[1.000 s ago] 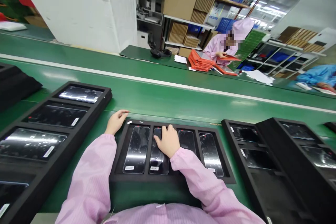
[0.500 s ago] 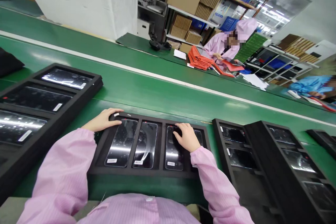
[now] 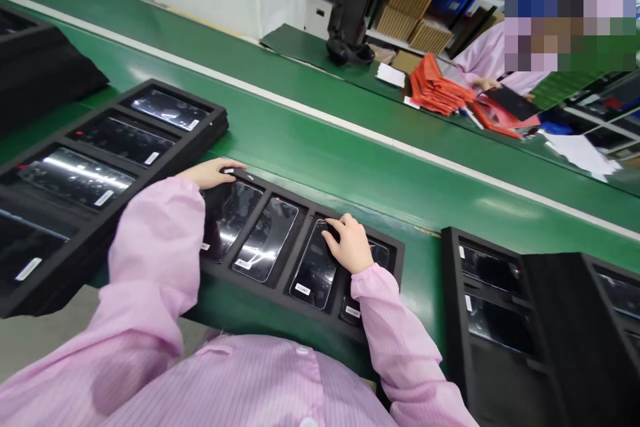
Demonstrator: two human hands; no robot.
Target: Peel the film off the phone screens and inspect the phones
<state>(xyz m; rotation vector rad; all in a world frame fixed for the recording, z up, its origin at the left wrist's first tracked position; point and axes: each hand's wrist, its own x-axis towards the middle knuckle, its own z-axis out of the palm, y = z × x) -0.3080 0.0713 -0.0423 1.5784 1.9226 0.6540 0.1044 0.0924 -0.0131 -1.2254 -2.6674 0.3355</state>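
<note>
A black foam tray [image 3: 280,213] lies in front of me, holding several dark glass phone screens with small white labels. My left hand [image 3: 213,174] grips its far left corner, thumb on the rim and fingers along the back edge. Over the upper end of the third phone screen [image 3: 315,267] is my right hand [image 3: 350,241], its fingers bent and its thumb and fingertips at the screen's top edge. That screen still lies in its slot. Another phone screen [image 3: 351,311] to the right is partly hidden by my right hand and sleeve.
More foam trays with screens stand at left [image 3: 220,123] and right [image 3: 453,320] on the green bench [image 3: 310,157]. A white strip [image 3: 300,125] runs along it. Across the bench, a person in pink handles a dark flat item beside a pile of orange sheets [image 3: 435,90].
The view has turned and shifted, so the nearby trays sit differently in it. Both my hands stay at about the same places on the tray. The person opposite now holds a dark flat item.
</note>
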